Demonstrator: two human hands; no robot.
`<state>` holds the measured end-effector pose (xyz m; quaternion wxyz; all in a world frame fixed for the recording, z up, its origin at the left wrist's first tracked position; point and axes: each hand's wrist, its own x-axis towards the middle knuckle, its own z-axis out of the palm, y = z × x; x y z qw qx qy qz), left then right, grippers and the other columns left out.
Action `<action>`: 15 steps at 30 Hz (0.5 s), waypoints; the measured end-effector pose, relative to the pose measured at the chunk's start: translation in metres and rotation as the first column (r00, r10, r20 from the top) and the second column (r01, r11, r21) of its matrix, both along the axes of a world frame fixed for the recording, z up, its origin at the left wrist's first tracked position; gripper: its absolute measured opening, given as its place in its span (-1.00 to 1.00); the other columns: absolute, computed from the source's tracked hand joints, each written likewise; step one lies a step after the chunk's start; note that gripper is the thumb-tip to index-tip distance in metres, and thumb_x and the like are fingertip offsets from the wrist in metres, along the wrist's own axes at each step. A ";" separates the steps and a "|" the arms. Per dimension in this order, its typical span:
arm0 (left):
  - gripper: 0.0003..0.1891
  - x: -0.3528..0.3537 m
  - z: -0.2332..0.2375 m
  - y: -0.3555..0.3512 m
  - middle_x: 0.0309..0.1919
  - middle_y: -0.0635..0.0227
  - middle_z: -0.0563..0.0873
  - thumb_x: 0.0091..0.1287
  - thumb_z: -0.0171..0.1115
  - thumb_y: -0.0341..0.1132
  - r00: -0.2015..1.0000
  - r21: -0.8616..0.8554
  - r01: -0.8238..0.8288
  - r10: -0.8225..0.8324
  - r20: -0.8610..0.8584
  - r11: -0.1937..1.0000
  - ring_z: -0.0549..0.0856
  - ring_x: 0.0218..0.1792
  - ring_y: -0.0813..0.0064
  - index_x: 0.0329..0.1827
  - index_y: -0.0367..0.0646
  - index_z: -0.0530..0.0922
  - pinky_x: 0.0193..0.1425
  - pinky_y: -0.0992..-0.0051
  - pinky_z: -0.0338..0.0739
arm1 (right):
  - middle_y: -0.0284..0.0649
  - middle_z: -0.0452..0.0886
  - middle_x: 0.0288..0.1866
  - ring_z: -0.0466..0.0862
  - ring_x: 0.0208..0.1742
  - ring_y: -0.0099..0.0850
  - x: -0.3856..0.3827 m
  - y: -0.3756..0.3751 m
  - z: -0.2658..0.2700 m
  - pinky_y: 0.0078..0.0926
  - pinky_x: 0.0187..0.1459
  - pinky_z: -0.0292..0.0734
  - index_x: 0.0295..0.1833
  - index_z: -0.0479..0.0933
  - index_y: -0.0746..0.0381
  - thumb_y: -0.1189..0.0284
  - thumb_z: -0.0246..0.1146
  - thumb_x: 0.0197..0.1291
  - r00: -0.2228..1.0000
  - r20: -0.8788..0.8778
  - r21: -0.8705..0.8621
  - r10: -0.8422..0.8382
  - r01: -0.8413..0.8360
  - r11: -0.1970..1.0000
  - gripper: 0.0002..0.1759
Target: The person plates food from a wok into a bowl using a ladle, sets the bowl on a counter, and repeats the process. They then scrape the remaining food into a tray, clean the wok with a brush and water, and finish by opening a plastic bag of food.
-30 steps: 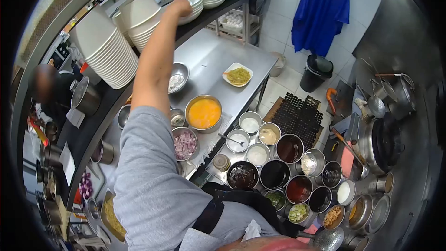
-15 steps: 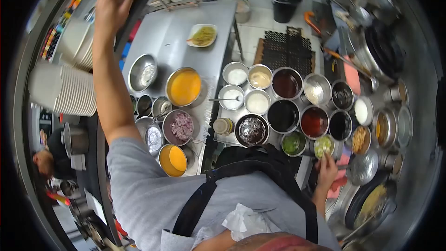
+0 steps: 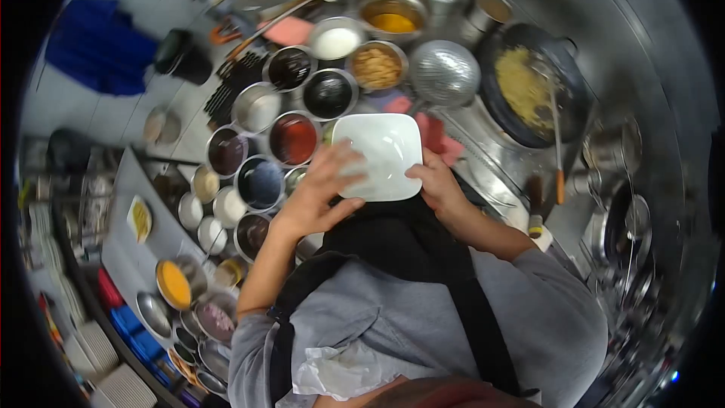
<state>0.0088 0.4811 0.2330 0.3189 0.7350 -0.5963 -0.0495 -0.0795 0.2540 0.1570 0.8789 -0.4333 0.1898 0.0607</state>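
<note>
A squarish white plate (image 3: pixel 385 153) is held in front of my chest, with nothing on it. My right hand (image 3: pixel 438 183) grips its right edge, thumb on the rim. My left hand (image 3: pixel 321 193) is at the plate's left side, its fingers spread and blurred over the surface and its thumb apart. Just beyond the plate are metal pots of red sauce (image 3: pixel 294 138), dark liquid (image 3: pixel 330 95) and golden-brown pieces (image 3: pixel 376 66). A perforated metal strainer (image 3: pixel 445 73) lies behind my right hand.
To the right, a black wok (image 3: pixel 495 117) contains yellowish food and a wooden-handled ladle (image 3: pixel 557 136). More pans (image 3: pixel 612 147) stand at far right. Left are an orange-filled pot (image 3: pixel 174 285), a dish of food (image 3: pixel 140 219) on the steel table, and stacked white dishes (image 3: pixel 124 393).
My view has swung right toward the wok. My left hand has come down from the upper left with the white dish, and my right hand has left the chopped-green pot and taken the plate's edge.
</note>
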 end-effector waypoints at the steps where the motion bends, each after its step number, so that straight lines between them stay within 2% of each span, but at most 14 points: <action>1: -0.55 -0.003 -0.008 -0.029 0.02 0.15 0.60 0.13 0.32 -0.40 0.964 -0.113 -0.198 0.172 -0.203 0.974 0.53 0.18 0.22 0.11 -0.30 0.50 0.41 0.28 0.21 | -0.12 0.58 0.04 0.59 0.05 -0.35 -0.013 -0.026 -0.003 -0.43 0.11 0.48 0.20 0.40 0.42 0.69 0.06 -0.05 0.998 0.058 -0.138 -0.017 0.025 0.990 -0.44; 2: -0.44 -0.005 -0.020 -0.056 0.08 0.12 0.58 0.12 0.33 -0.42 0.856 -0.171 -0.409 0.312 -0.413 0.896 0.52 0.20 0.25 0.23 -0.30 0.43 0.41 0.31 0.19 | -0.13 0.57 0.06 0.58 0.06 -0.38 -0.023 -0.051 -0.005 -0.45 0.12 0.45 0.21 0.40 0.41 0.68 0.05 -0.03 0.993 0.115 -0.273 -0.018 0.049 0.961 -0.43; 3: -0.34 -0.006 -0.058 -0.082 0.15 0.12 0.55 0.14 0.28 -0.44 0.635 0.060 -0.495 0.409 -0.655 0.867 0.51 0.19 0.32 0.35 -0.33 0.29 0.32 0.37 0.31 | -0.16 0.57 0.08 0.56 0.08 -0.42 -0.032 -0.073 0.000 -0.47 0.13 0.43 0.23 0.39 0.40 0.69 0.02 -0.03 0.996 0.073 -0.267 -0.042 0.061 0.962 -0.42; 4: -0.41 -0.003 -0.063 -0.115 0.13 0.16 0.56 0.18 0.19 -0.49 0.415 0.241 -0.377 0.396 -0.819 0.894 0.54 0.14 0.35 0.32 -0.34 0.31 0.20 0.42 0.43 | -0.17 0.56 0.11 0.56 0.13 -0.40 -0.037 -0.095 0.013 -0.45 0.19 0.39 0.29 0.35 0.40 0.65 0.10 -0.01 0.998 0.052 -0.275 -0.019 0.033 0.961 -0.38; 6: -0.41 -0.012 -0.083 -0.173 0.08 0.17 0.59 0.12 0.12 -0.58 0.018 0.143 -0.429 0.167 -0.986 0.892 0.59 0.06 0.34 0.31 -0.32 0.34 0.12 0.42 0.48 | -0.14 0.59 0.08 0.57 0.09 -0.40 -0.046 -0.146 0.001 -0.45 0.14 0.43 0.23 0.41 0.38 0.51 0.25 0.09 0.998 0.028 -0.409 -0.049 0.056 0.911 -0.46; 7: -0.41 -0.008 -0.085 -0.196 0.08 0.17 0.59 0.12 0.12 -0.58 0.023 0.147 -0.409 0.171 -0.985 0.900 0.59 0.06 0.34 0.31 -0.32 0.34 0.12 0.42 0.48 | -0.14 0.59 0.08 0.57 0.09 -0.40 -0.048 -0.177 -0.001 -0.45 0.14 0.43 0.23 0.41 0.38 0.51 0.25 0.09 0.997 0.029 -0.405 -0.071 0.077 0.911 -0.46; 8: -0.43 -0.009 -0.087 -0.212 0.05 0.18 0.61 0.11 0.09 -0.58 0.026 0.159 -0.398 0.185 -0.982 0.903 0.60 0.03 0.35 0.28 -0.34 0.35 0.12 0.42 0.47 | -0.09 0.59 0.08 0.57 0.09 -0.33 -0.056 -0.212 -0.002 -0.42 0.13 0.44 0.22 0.41 0.38 0.42 0.30 0.10 0.992 0.067 -0.695 -0.110 0.126 0.708 -0.45; 9: -0.45 -0.013 -0.088 -0.224 0.02 0.18 0.62 0.09 0.06 -0.59 0.019 0.177 -0.390 0.200 -0.980 0.904 0.60 0.01 0.35 0.25 -0.35 0.37 0.11 0.43 0.47 | -0.04 0.59 0.09 0.58 0.10 -0.26 -0.069 -0.245 -0.002 -0.40 0.13 0.44 0.22 0.41 0.38 0.33 0.34 0.12 0.987 0.098 -0.898 -0.128 0.143 0.417 -0.42; 10: -0.45 -0.013 -0.089 -0.236 0.03 0.17 0.61 0.06 0.05 -0.59 -0.003 0.218 -0.405 0.237 -0.972 0.888 0.59 0.04 0.35 0.23 -0.35 0.39 0.14 0.45 0.44 | 0.05 0.53 0.14 0.55 0.13 -0.09 -0.083 -0.282 -0.003 -0.31 0.15 0.45 0.21 0.41 0.38 0.33 0.37 0.07 0.969 0.195 -0.972 -0.149 0.171 -0.164 -0.39; 11: -0.46 -0.013 -0.092 -0.246 0.04 0.17 0.61 0.07 0.06 -0.59 0.011 0.205 -0.431 0.233 -0.973 0.879 0.59 0.05 0.35 0.22 -0.35 0.40 0.16 0.44 0.43 | 0.10 0.48 0.16 0.51 0.15 0.02 -0.098 -0.309 -0.003 -0.21 0.15 0.46 0.26 0.37 0.34 0.38 0.41 -0.01 0.954 0.178 -0.936 -0.240 0.090 -0.340 -0.31; 12: -0.46 -0.012 -0.097 -0.253 0.05 0.16 0.60 0.07 0.06 -0.59 0.027 0.191 -0.459 0.228 -0.973 0.868 0.58 0.07 0.34 0.22 -0.35 0.40 0.17 0.44 0.41 | 0.10 0.46 0.16 0.50 0.15 0.02 -0.124 -0.339 -0.027 -0.17 0.14 0.46 0.32 0.30 0.31 0.42 0.44 -0.10 0.942 0.020 -0.939 -0.334 -0.097 -0.330 -0.19; 13: -0.47 -0.010 -0.100 -0.257 0.05 0.14 0.60 0.09 0.06 -0.59 0.011 0.235 -0.464 0.270 -0.963 0.854 0.59 0.06 0.32 0.23 -0.35 0.39 0.18 0.43 0.41 | 0.13 0.48 0.11 0.54 0.07 0.04 -0.144 -0.357 -0.038 -0.14 0.09 0.48 0.36 0.25 0.29 0.48 0.36 -0.03 0.914 -0.146 -0.889 -0.378 -0.289 -0.355 -0.22; 14: -0.47 -0.009 -0.103 -0.261 0.05 0.14 0.60 0.09 0.06 -0.59 0.006 0.246 -0.456 0.279 -0.960 0.855 0.59 0.06 0.32 0.23 -0.35 0.39 0.18 0.43 0.41 | 0.13 0.48 0.11 0.54 0.07 0.04 -0.157 -0.373 -0.047 -0.14 0.09 0.48 0.36 0.25 0.29 0.48 0.36 -0.03 0.910 -0.156 -0.890 -0.384 -0.298 -0.345 -0.22; 15: -0.47 -0.007 -0.105 -0.265 0.07 0.14 0.59 0.10 0.06 -0.59 -0.008 0.268 -0.487 0.303 -0.953 0.831 0.58 0.07 0.32 0.23 -0.36 0.39 0.18 0.43 0.41 | 0.18 0.46 0.13 0.54 0.07 0.09 -0.168 -0.387 -0.056 -0.13 0.08 0.48 0.38 0.24 0.27 0.50 0.30 0.00 0.856 -0.268 -0.900 -0.443 -0.386 -0.201 -0.24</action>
